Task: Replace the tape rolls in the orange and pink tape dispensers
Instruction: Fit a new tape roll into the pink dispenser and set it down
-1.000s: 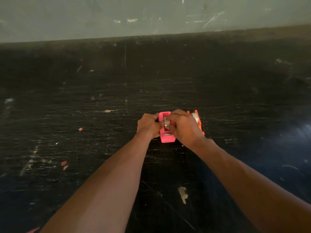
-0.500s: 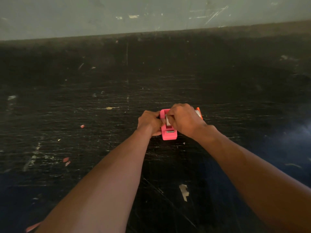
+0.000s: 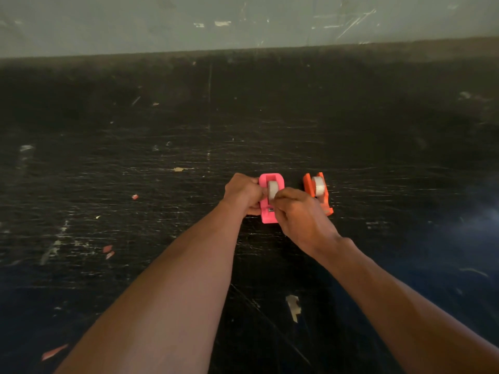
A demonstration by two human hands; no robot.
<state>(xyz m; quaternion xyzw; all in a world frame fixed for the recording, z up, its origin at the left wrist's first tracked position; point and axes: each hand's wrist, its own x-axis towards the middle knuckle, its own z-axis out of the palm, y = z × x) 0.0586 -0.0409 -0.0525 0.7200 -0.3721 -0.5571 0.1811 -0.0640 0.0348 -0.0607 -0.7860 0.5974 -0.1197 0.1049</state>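
A pink tape dispenser (image 3: 270, 215) stands on the black scratched table (image 3: 162, 184) with a pale tape roll (image 3: 272, 188) seated in it. My left hand (image 3: 241, 194) grips the dispenser's left side. My right hand (image 3: 299, 217) has its fingertips pinched at the front of that roll, covering the dispenser's right side. Just to the right stands an orange tape dispenser (image 3: 307, 184) holding its own pale tape roll (image 3: 318, 185); neither hand touches it.
The table runs back to a grey-green wall (image 3: 243, 20). Small scraps of red and pale paper or tape (image 3: 108, 251) lie scattered on the left, and a pale torn piece (image 3: 293, 306) lies near me between my forearms.
My right hand has slid back toward me off the top of the dispensers, so the roll in the pink one and the whole orange dispenser now show. The left hand keeps its grip.
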